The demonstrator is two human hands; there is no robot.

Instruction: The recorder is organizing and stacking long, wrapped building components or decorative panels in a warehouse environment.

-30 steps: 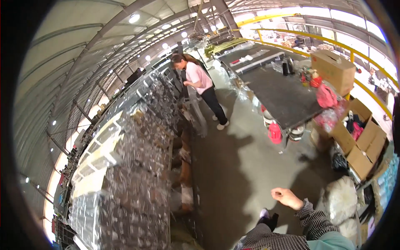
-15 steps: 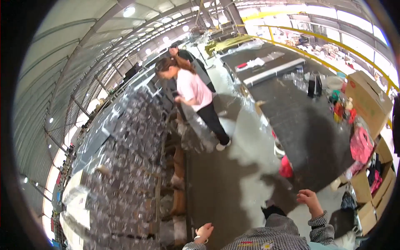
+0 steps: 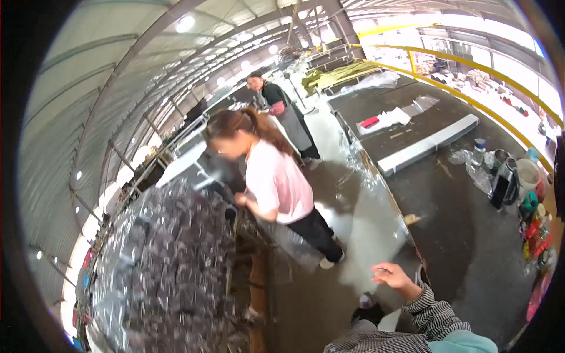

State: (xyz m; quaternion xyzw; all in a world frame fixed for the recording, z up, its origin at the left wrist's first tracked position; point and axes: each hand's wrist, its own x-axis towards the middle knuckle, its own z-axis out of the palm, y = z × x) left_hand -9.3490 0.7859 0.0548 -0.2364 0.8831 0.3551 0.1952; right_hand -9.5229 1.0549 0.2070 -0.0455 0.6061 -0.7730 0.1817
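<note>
My right hand (image 3: 393, 276) hangs in the air over the aisle floor, beside the near edge of the dark table (image 3: 406, 197). Its fingers are loosely bent and apart, and I see nothing in them. A black-and-white checked sleeve covers that forearm. My left hand is out of the picture. One of my shoes (image 3: 365, 301) shows on the floor below. To the left lies a large heap of dark, flat pieces in clear plastic wrapping (image 3: 170, 259), apart from my hand.
A person in a pink top (image 3: 279, 185) stands at the heap; another in a dark apron (image 3: 294, 126) stands farther back. On the table lie a long white strip (image 3: 428, 146), a black flask (image 3: 503, 185) and a white tub (image 3: 527, 173). A yellow rail (image 3: 471, 65) runs behind.
I have moved forward along the aisle, so the people and table items appear nearer. My left hand has left the picture. My right hand shows farther left and higher.
</note>
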